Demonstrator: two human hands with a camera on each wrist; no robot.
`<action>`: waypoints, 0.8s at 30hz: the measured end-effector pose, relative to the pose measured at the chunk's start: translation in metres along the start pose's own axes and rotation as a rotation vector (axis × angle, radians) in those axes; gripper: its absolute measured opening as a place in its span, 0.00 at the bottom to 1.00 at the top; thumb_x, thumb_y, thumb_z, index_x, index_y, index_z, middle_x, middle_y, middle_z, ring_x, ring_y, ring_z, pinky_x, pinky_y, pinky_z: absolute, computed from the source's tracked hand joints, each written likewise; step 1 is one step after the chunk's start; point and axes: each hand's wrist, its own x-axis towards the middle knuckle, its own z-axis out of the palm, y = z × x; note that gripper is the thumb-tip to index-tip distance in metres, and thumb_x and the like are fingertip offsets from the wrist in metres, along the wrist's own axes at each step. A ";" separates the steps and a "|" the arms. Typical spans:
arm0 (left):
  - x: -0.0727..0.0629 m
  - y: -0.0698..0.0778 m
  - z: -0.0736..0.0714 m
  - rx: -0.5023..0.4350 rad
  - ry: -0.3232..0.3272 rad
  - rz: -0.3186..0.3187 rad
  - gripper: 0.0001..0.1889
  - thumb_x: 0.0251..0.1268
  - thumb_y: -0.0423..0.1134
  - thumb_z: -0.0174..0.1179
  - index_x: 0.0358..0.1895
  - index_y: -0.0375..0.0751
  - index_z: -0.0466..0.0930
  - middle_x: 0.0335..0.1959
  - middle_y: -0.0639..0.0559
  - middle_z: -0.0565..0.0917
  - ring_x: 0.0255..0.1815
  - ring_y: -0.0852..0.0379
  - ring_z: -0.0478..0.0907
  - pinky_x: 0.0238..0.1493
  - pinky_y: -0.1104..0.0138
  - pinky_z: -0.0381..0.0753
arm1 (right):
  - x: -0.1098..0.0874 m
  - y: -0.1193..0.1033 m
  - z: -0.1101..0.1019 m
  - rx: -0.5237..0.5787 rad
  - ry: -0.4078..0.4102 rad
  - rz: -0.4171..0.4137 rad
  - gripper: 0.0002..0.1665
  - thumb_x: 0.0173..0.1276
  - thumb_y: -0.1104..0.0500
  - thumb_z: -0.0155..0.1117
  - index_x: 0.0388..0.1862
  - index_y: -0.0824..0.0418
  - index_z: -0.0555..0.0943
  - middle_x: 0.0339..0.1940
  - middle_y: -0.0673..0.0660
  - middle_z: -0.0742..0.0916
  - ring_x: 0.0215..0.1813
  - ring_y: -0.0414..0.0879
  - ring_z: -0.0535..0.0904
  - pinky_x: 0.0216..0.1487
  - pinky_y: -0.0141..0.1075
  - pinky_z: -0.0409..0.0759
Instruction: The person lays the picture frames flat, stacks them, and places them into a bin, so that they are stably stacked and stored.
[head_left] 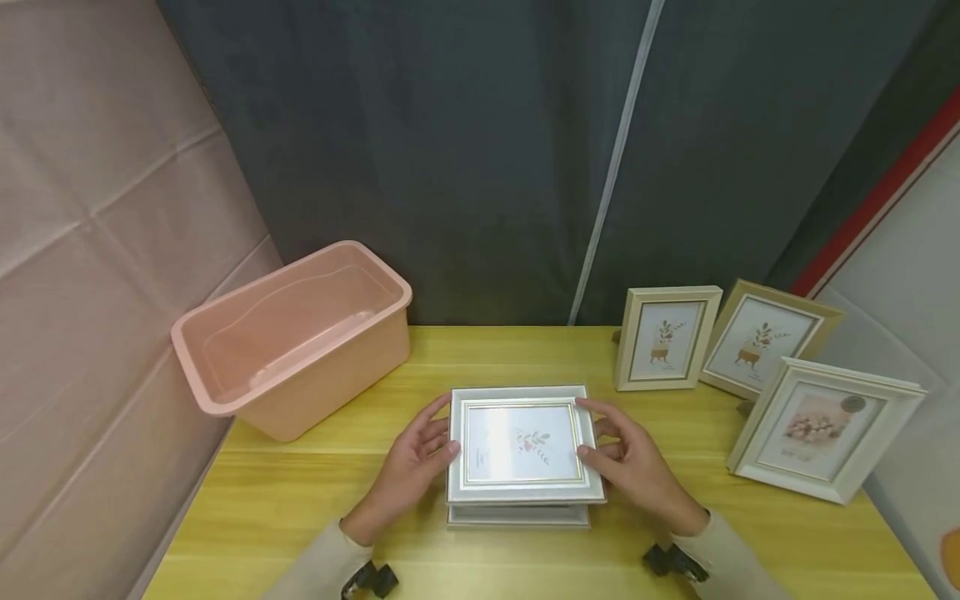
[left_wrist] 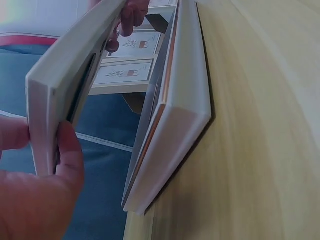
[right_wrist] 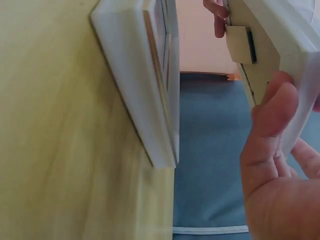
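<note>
Both hands hold a white picture frame (head_left: 517,492) with a plant print, gripping opposite sides. The left hand (head_left: 414,460) has its thumb and fingers on the left edge, while the right hand (head_left: 643,463) grips the right edge. Side views from the wrists show this frame raised above a second white frame (left_wrist: 187,95), which lies flat on the table with a gap between them. On the held frame's back, a small beige piece (right_wrist: 240,44) sticks out. In the head view the upper frame covers most of the lower one.
A pink plastic bin (head_left: 330,362) stands at the back left of the wooden table (head_left: 300,492). At the right stand a small cream frame (head_left: 670,379), a tan frame (head_left: 825,321) and a larger white frame (head_left: 847,487). A dark curtain (head_left: 420,150) hangs behind.
</note>
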 end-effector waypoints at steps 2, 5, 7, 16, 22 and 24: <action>0.002 -0.002 0.001 0.000 0.013 -0.024 0.36 0.77 0.36 0.64 0.83 0.53 0.62 0.71 0.35 0.78 0.66 0.42 0.81 0.60 0.68 0.87 | -0.001 0.002 0.000 -0.029 0.009 0.038 0.38 0.75 0.66 0.68 0.80 0.58 0.67 0.48 0.72 0.83 0.22 0.42 0.83 0.21 0.36 0.85; 0.003 -0.005 0.003 0.004 0.036 -0.058 0.35 0.75 0.36 0.66 0.82 0.51 0.64 0.70 0.36 0.80 0.65 0.42 0.82 0.58 0.68 0.88 | -0.003 0.006 -0.001 -0.055 0.011 0.089 0.41 0.73 0.63 0.72 0.81 0.55 0.67 0.54 0.71 0.82 0.19 0.38 0.77 0.18 0.33 0.80; 0.003 -0.007 0.004 0.018 0.049 -0.078 0.36 0.74 0.36 0.67 0.81 0.52 0.65 0.69 0.37 0.80 0.63 0.43 0.82 0.57 0.69 0.88 | -0.004 0.009 -0.001 -0.077 0.011 0.122 0.42 0.72 0.61 0.73 0.81 0.53 0.67 0.58 0.70 0.80 0.18 0.36 0.74 0.17 0.33 0.78; 0.000 -0.014 0.004 0.122 0.058 -0.107 0.37 0.71 0.37 0.69 0.81 0.55 0.67 0.69 0.35 0.80 0.61 0.42 0.85 0.49 0.67 0.91 | -0.006 0.020 0.001 -0.120 -0.036 0.206 0.39 0.75 0.58 0.70 0.81 0.49 0.67 0.63 0.69 0.78 0.19 0.44 0.77 0.23 0.39 0.85; -0.006 -0.018 0.006 0.206 0.060 -0.119 0.37 0.71 0.40 0.70 0.81 0.55 0.67 0.70 0.33 0.79 0.59 0.45 0.85 0.49 0.69 0.90 | -0.007 0.023 0.002 -0.150 -0.075 0.237 0.39 0.76 0.59 0.68 0.82 0.50 0.66 0.65 0.70 0.78 0.21 0.49 0.79 0.25 0.40 0.86; -0.007 -0.019 0.006 0.226 0.062 -0.115 0.37 0.72 0.40 0.69 0.81 0.54 0.67 0.70 0.34 0.79 0.59 0.45 0.84 0.50 0.69 0.90 | -0.007 0.024 0.003 -0.169 -0.086 0.239 0.40 0.76 0.58 0.69 0.83 0.50 0.65 0.66 0.70 0.77 0.21 0.46 0.79 0.24 0.39 0.85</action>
